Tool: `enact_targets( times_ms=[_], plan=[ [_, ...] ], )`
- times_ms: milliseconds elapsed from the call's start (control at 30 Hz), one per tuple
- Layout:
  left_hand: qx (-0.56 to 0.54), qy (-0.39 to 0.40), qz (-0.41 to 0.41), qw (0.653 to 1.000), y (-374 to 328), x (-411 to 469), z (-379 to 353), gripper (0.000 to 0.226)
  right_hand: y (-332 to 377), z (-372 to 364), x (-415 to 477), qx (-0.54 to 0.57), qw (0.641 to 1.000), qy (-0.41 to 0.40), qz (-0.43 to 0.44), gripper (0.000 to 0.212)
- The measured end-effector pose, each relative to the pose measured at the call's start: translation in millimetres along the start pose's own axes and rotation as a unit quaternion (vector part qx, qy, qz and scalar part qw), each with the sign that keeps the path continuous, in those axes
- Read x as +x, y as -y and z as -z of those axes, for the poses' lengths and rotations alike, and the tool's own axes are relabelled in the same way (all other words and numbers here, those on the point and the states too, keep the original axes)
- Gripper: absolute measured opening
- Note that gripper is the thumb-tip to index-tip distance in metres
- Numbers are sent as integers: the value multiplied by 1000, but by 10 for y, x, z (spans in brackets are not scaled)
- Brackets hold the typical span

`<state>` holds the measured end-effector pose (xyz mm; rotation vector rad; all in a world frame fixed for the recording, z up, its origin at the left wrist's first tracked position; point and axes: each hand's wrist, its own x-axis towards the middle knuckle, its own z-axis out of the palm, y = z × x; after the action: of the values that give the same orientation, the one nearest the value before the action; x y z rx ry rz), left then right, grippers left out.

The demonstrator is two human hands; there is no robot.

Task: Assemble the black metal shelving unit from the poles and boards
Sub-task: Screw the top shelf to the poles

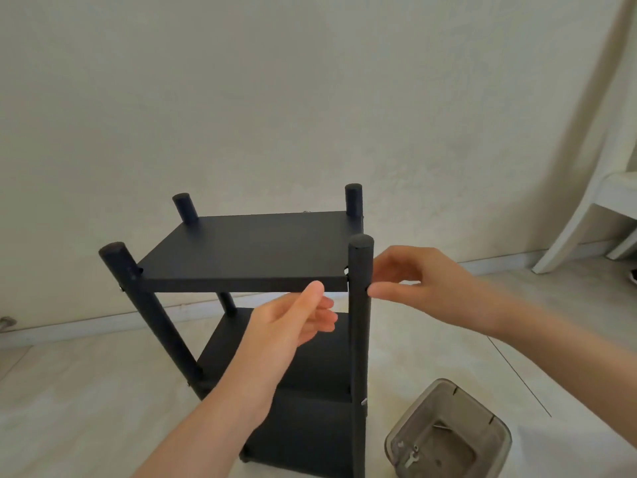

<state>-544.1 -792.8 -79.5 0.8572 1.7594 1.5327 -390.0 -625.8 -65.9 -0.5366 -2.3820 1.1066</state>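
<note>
Shelving unit (262, 305), black and standing upright on the pale floor (86, 391), fills the middle of the view, with its lower boards (310, 419) closest and partly hidden behind the left forearm. Just right of its base sits a translucent grey container (448, 431) holding a few small metal fittings. The left hand (293, 322) is open with loosely curled fingers, its thumb tip touching the front edge of the top board (248, 251) from below. The right hand (410, 281) has its fingers drawn together at the right side of the near right pole (359, 305), level with the board's edge; whether they pinch a small part cannot be told. The near left pole (138, 298) leans outward, and two far poles (353, 200) rise above the board's back corners. Beyond, a pale baseboard (103, 322) runs along a plain off-white wall (275, 98), and part of a white plastic chair (593, 208) stands at the far right.
</note>
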Motion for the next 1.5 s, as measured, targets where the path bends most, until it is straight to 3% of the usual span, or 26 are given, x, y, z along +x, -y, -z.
enact_targets(
  times_ms=[200,367,700,1100,1267,1367,1433,1500],
  plan=[
    [-193,16,61,979,50,202,-112,83,195,5,-69,-40,994,-78,63,40],
    [-264,36,33,963,76,284,-258,45,260,-81,-119,-44,991,-92,83,37],
    [-209,10,37,977,126,342,-339,28,351,-47,-125,-149,979,-94,104,37],
    [-235,17,12,972,182,310,-381,15,232,16,-152,-67,993,-41,90,34],
    [-254,21,12,967,196,317,-369,7,-68,-11,-102,46,994,-100,27,23],
    [-267,34,6,963,190,292,-368,11,-504,-199,-28,21,991,-112,-70,21],
    [-271,36,7,962,184,279,-365,8,-882,-331,-26,-61,986,-14,-154,19],
    [-273,39,7,961,179,274,-372,7,-1257,-427,-75,-112,955,135,-241,21]
  ],
)
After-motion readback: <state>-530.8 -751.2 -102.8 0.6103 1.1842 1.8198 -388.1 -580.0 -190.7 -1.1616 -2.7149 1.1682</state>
